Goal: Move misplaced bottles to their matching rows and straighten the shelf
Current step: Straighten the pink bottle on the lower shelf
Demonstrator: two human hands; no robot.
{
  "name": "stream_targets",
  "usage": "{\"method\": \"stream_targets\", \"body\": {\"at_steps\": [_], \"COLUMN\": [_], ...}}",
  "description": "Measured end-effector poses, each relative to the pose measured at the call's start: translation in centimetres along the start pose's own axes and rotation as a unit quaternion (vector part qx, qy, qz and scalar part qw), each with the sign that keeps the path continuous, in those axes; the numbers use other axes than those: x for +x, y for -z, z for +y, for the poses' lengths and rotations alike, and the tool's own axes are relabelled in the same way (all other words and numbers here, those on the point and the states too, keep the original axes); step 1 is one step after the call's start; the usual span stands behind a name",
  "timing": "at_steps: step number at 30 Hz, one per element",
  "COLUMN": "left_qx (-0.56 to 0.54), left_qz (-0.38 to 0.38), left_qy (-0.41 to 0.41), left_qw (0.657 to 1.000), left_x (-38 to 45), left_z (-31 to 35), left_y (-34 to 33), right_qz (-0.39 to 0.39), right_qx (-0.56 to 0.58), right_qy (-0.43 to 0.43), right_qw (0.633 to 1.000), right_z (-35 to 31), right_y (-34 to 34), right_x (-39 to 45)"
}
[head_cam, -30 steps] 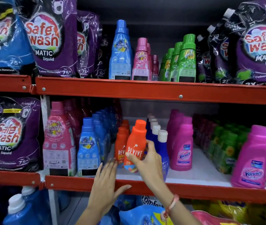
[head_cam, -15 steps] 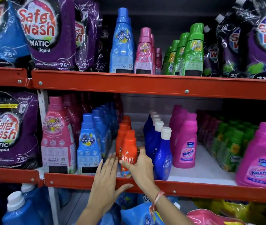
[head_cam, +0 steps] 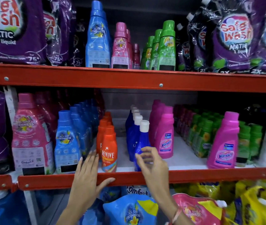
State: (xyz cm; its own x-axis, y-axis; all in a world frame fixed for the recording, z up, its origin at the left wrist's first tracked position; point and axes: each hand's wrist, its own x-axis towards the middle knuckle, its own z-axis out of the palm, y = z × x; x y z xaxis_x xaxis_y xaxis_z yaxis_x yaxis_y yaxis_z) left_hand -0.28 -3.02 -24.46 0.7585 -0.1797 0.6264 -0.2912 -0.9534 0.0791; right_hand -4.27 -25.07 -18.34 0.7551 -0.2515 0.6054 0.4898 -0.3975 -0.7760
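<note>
An orange Revive bottle point(head_cam: 109, 150) stands upright at the front of the orange row on the middle shelf point(head_cam: 194, 176). My left hand point(head_cam: 87, 172) rests flat and open against the shelf's red front edge, its fingertips beside that bottle. My right hand point(head_cam: 151, 163) hovers with fingers apart in front of the front dark blue white-capped bottle point(head_cam: 142, 140), holding nothing. To the right is a row of pink Vanish bottles point(head_cam: 165, 133). A lone pink Vanish bottle point(head_cam: 224, 142) stands in front of the green bottles point(head_cam: 205, 135) at the right.
Large pink point(head_cam: 30, 135) and light blue softener bottles point(head_cam: 66, 142) fill the shelf's left. The upper shelf point(head_cam: 129, 78) holds blue, pink and green bottles between purple Safe Wash pouches point(head_cam: 14, 28). Refill pouches point(head_cam: 132, 211) lie below.
My right hand set the orange Revive bottle down at the front of its row, let go, and moved right toward the dark blue bottles. My left hand stayed on the shelf edge.
</note>
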Motion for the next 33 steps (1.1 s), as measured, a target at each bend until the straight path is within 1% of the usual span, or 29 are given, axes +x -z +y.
{"method": "stream_targets", "body": {"at_steps": [3, 5, 8, 12, 14, 17, 21, 25, 28, 31, 33], "left_qx": [-0.004, -0.002, 0.004, 0.016, 0.019, 0.022, 0.025, 0.03, 0.031, 0.03, 0.033], "left_qz": [-0.008, -0.013, -0.019, -0.029, -0.029, -0.03, -0.032, -0.037, -0.033, -0.008, 0.001], "left_qy": [0.0, 0.0, 0.005, 0.012, 0.015, 0.017, 0.023, 0.041, 0.043, 0.037, 0.034], "left_qw": [1.0, 1.0, 1.0, 0.999, 0.999, 0.999, 0.999, 0.998, 0.998, 0.999, 0.999], "left_x": [0.0, 0.0, 0.0, 0.0, 0.0, 0.0, -0.1, 0.0, 0.0, 0.0, 0.0], "left_z": [0.0, 0.1, 0.1, 0.1, 0.2, 0.3, 0.5, 0.9, 0.9, 0.9, 0.9], "left_y": [0.0, -0.1, -0.3, -0.5, -0.6, -0.4, -0.4, -0.3, -0.3, -0.5, -0.7], "right_qz": [0.094, 0.163, 0.261, 0.339, 0.342, 0.314, 0.313, 0.332, 0.329, 0.308, 0.273], "right_qx": [-0.019, -0.05, -0.129, -0.209, -0.224, -0.224, -0.233, -0.232, -0.238, -0.229, -0.213], "right_qy": [-0.007, -0.006, -0.016, -0.076, -0.102, -0.147, -0.164, -0.158, -0.142, -0.115, -0.095], "right_qw": [0.995, 0.985, 0.957, 0.914, 0.907, 0.911, 0.906, 0.9, 0.903, 0.916, 0.933], "right_z": [1.5, 2.8, 5.0, 7.8, 8.5, 9.0, 9.6, 9.6, 9.3, 8.4, 7.5], "right_y": [4.0, 6.8, 10.6, 14.3, 15.2, 15.9, 16.9, 17.1, 17.0, 15.9, 14.9], "right_x": [0.7, 1.4, 2.6, 4.4, 5.2, 6.5, 7.7, 7.7, 7.5, 7.2, 7.2]}}
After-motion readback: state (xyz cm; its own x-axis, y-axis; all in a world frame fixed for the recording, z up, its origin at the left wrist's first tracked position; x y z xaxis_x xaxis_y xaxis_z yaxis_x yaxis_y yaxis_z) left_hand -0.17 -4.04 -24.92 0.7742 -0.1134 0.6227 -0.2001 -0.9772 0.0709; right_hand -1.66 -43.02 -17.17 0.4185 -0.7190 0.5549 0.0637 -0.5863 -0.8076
